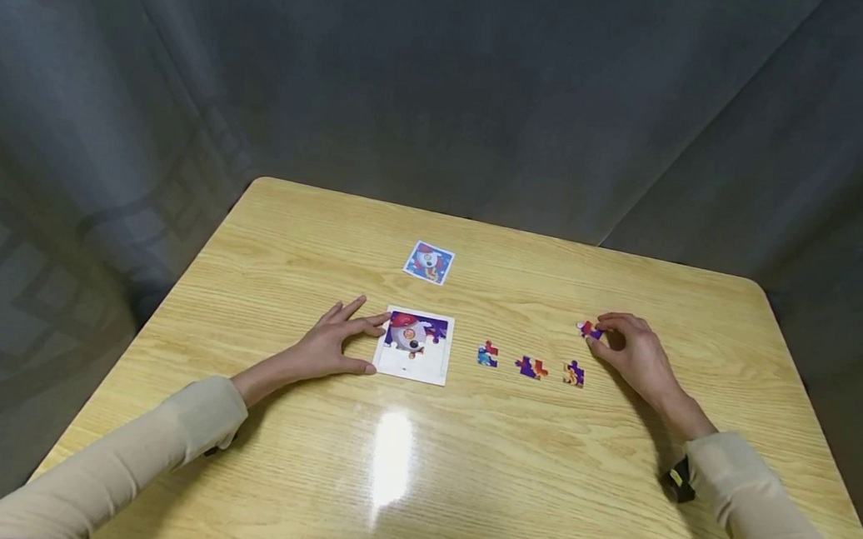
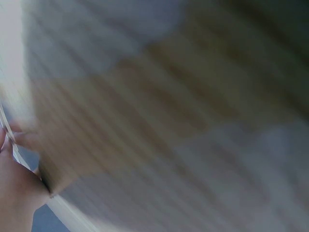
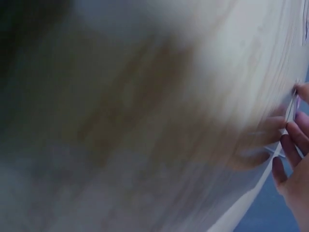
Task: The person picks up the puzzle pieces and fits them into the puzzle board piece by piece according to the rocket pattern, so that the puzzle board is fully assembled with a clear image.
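A square white puzzle tray [image 1: 432,371], its picture partly filled with a grey-white character in a red hat on purple, lies on the table. My left hand [image 1: 328,346] has its fingers spread, thumb and fingertips at the tray's left edge. Over to the right, my right hand [image 1: 637,357] pinches a purple and red jigsaw piece [image 1: 588,330] between thumb and fingers, low over the table. Between the two lie loose jigsaw pieces: a blue and red one [image 1: 487,354], a purple and orange one [image 1: 531,367] and a purple and yellow one [image 1: 574,374].
Beyond the tray lies a small square picture card [image 1: 429,263] with a similar character. The wooden table [image 1: 313,236] has rounded far corners, and grey curtains [image 1: 444,95] hang close behind it. A bright reflection shows on the near tabletop.
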{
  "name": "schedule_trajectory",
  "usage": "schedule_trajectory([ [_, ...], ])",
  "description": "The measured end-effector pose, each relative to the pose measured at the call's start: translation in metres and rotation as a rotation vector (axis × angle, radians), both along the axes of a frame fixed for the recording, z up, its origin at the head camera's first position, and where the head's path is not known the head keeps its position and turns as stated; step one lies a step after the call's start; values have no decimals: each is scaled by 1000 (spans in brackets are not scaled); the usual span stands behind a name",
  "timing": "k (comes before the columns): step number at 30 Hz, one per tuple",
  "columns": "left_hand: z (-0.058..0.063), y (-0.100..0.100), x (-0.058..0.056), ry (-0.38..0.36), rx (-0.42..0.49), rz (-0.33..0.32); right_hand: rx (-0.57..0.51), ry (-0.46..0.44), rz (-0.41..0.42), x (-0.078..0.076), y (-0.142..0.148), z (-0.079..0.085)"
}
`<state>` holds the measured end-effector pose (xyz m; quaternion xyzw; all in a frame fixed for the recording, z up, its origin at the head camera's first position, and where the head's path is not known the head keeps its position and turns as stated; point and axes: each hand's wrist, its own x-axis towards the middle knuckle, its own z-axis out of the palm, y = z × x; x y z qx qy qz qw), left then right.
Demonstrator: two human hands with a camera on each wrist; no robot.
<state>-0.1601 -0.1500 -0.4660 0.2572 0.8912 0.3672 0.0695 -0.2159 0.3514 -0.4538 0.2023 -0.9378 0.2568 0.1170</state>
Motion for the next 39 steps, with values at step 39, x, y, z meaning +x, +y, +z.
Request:
schedule_trajectory([
  [39, -1, 1, 0, 6, 1, -10, -13, 190, 211, 23, -80, 21],
])
